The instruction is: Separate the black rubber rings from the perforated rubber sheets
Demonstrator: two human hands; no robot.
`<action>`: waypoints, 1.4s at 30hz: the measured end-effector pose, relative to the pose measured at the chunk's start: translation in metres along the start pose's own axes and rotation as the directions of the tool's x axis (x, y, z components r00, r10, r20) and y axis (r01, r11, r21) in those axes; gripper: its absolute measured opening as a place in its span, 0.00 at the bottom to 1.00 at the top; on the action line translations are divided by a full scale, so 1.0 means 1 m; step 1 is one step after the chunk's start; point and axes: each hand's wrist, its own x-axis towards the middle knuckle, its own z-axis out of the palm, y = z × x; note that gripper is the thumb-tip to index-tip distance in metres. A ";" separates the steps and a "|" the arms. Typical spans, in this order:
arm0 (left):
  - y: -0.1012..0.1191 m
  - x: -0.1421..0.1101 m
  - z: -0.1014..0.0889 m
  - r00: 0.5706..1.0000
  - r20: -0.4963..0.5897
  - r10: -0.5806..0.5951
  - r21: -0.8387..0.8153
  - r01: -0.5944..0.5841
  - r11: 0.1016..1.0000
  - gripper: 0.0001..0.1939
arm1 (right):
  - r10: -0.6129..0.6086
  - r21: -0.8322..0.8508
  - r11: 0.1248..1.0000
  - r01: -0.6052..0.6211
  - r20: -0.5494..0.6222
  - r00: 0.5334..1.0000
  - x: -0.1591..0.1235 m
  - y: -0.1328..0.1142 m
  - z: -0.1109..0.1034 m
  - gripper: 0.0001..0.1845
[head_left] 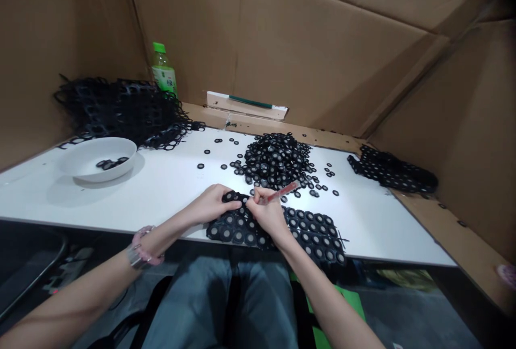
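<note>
A black sheet [314, 239] set with rows of round pieces with grey centres lies at the table's near edge. My left hand [213, 205] is closed on its upper left edge, thumb on top and fingers partly hidden beneath. My right hand [267, 213] grips a slim pen-like tool with a reddish, see-through handle [288, 190]. The tool's working tip is hidden by the fingers at the sheet's upper edge. Just beyond my hands rises a heap of small black round pieces [278, 158], with several strewn around it.
A white bowl [76, 161] holding a few black pieces stands at the left. Behind it are tangled black cut-out netting [121, 109] and a green-capped bottle [163, 72]. A rolled black dotted sheet [393, 169] lies at the right. Cardboard walls [306, 42] enclose the white table [169, 177].
</note>
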 end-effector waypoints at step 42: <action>-0.006 -0.021 -0.019 0.992 0.121 0.040 -0.123 -0.026 0.992 0.19 | 0.021 0.144 0.989 -0.013 -0.056 0.998 0.002 -0.001 0.026 0.13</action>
